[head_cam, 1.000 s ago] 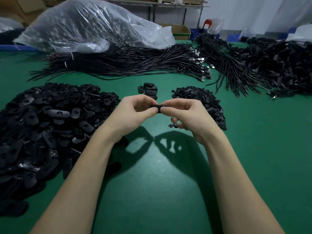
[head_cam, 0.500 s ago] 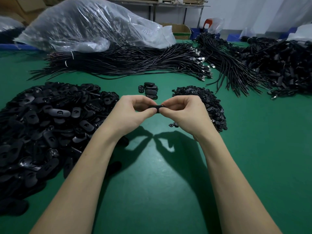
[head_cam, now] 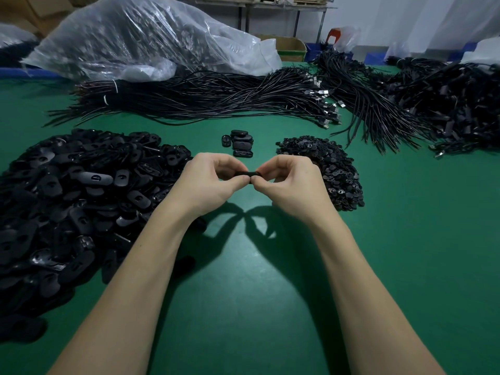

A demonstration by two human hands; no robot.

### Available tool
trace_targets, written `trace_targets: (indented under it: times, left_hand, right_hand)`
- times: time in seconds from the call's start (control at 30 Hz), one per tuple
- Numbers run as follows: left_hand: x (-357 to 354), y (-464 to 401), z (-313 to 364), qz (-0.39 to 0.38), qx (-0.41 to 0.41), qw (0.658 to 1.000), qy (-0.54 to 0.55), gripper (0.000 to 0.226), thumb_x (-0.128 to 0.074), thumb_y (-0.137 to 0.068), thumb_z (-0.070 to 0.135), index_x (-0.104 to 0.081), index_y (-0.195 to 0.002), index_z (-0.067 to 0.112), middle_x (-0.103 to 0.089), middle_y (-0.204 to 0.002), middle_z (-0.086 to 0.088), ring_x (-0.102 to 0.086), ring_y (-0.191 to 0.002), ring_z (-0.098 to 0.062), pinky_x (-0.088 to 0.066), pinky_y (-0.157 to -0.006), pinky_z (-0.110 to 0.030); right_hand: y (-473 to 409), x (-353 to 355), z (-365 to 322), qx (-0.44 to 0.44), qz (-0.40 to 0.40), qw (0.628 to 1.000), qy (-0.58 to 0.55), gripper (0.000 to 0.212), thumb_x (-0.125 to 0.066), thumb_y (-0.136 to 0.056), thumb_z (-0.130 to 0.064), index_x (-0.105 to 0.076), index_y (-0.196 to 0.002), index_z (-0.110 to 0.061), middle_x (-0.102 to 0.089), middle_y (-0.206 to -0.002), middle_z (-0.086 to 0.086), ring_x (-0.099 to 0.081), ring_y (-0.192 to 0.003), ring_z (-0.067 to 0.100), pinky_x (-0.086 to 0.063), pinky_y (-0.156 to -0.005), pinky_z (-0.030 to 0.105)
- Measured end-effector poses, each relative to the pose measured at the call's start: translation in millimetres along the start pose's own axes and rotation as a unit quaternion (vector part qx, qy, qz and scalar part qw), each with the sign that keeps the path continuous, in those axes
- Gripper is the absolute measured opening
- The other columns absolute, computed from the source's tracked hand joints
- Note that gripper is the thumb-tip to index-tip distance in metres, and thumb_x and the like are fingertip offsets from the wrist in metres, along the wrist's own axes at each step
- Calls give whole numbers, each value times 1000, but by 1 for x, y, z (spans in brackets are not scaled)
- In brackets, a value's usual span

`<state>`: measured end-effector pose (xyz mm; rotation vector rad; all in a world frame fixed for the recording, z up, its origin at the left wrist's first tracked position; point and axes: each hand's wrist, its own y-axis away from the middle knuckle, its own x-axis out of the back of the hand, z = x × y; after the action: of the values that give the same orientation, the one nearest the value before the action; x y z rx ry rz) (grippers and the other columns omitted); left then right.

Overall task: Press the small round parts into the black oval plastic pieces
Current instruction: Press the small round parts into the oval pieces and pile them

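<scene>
My left hand (head_cam: 209,182) and my right hand (head_cam: 289,182) meet above the green table, both pinching one black oval plastic piece (head_cam: 247,174) between thumbs and curled fingers. Only the piece's edge shows; any round part in it is hidden. A large heap of black oval pieces (head_cam: 75,201) lies to the left. A smaller heap of small round parts (head_cam: 324,163) lies just right of my right hand. A few oval pieces (head_cam: 240,146) sit stacked together beyond my hands.
Bundles of black cables (head_cam: 211,101) stretch across the back of the green table (head_cam: 270,307), with more tangled cables (head_cam: 446,109) at the right. A big clear plastic bag (head_cam: 140,41) lies at the back left.
Both hands have drawn closer together on the oval piece, thumbs now touching. The hands stay at about the same spot over the table.
</scene>
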<state>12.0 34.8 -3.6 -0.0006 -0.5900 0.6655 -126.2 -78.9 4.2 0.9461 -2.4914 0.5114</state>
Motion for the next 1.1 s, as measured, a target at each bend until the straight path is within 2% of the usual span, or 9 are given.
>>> trace_targets:
  times: [0.07,0.2,0.37,0.47,0.57,0.67,0.9,1.03,1.1]
  left_hand:
    - [-2,0,0,3,2,1000,-7,10,-80,-86,24,-75,-80,30,-73,-74,18,-66,-76,2,-40,-63,-3]
    - [-3,1,-2,-1,-1,1000,-10,10,-80,-86,24,-74,-80,30,-74,-74,15,-67,-78,1,-41,-65,-4]
    - [3,3,-5,-34,-8,997,72,6,-81,-86,19,-77,-86,23,-76,-77,13,-66,-74,5,-44,-69,-5]
    - [4,3,-6,-36,-11,998,55,8,-81,-86,20,-77,-85,26,-75,-77,14,-65,-74,5,-44,-69,-6]
    - [2,2,-6,-31,-10,999,28,9,-80,-87,22,-76,-84,28,-74,-77,14,-65,-77,2,-45,-72,-13]
    - [1,2,-6,-25,-11,1000,12,12,-80,-88,23,-75,-81,31,-74,-77,15,-66,-80,1,-45,-75,-19]
    - [-5,2,-6,-18,-13,1000,7,13,-79,-88,21,-74,-81,30,-74,-77,14,-67,-81,-1,-46,-76,-21]
    - [-3,2,-6,-24,-12,998,51,8,-78,-89,21,-74,-85,27,-75,-80,12,-64,-76,0,-46,-78,-23]
    - [-5,2,-5,-16,-10,999,45,6,-77,-90,24,-74,-87,29,-75,-83,12,-64,-76,0,-46,-80,-24]
  right_hand:
    - [0,0,1,0,-5,1000,5,11,-81,-83,-21,-73,-77,-26,-75,-73,-9,-57,-50,-3,-50,-59,20]
    - [1,1,2,1,-6,1000,12,10,-80,-84,-21,-73,-79,-25,-75,-73,-10,-58,-48,-3,-50,-56,18]
    - [3,6,2,-9,-29,999,-43,15,-82,-86,-16,-73,-77,-24,-75,-70,-9,-63,-46,6,-50,-47,17]
    - [3,4,2,-1,-31,999,-37,14,-82,-85,-15,-74,-78,-23,-75,-70,-9,-65,-49,6,-53,-48,19]
    - [2,2,3,6,-27,1000,-11,15,-81,-85,-16,-72,-78,-25,-74,-67,-14,-68,-48,8,-57,-53,23]
    - [1,2,5,6,-28,1000,-5,16,-81,-85,-17,-71,-76,-26,-73,-65,-16,-67,-46,8,-51,-51,17]
    - [2,-3,7,-3,-26,1000,-15,11,-78,-85,-13,-68,-80,-16,-69,-61,-10,-68,-46,9,-46,-45,14]
    - [1,-2,11,-8,-24,997,-68,9,-78,-87,-12,-69,-84,-15,-71,-70,-8,-67,-52,6,-56,-52,23]
    - [-1,-3,15,8,-6,999,-40,10,-78,-86,-17,-68,-85,-20,-70,-72,-13,-61,-52,0,-57,-55,23]
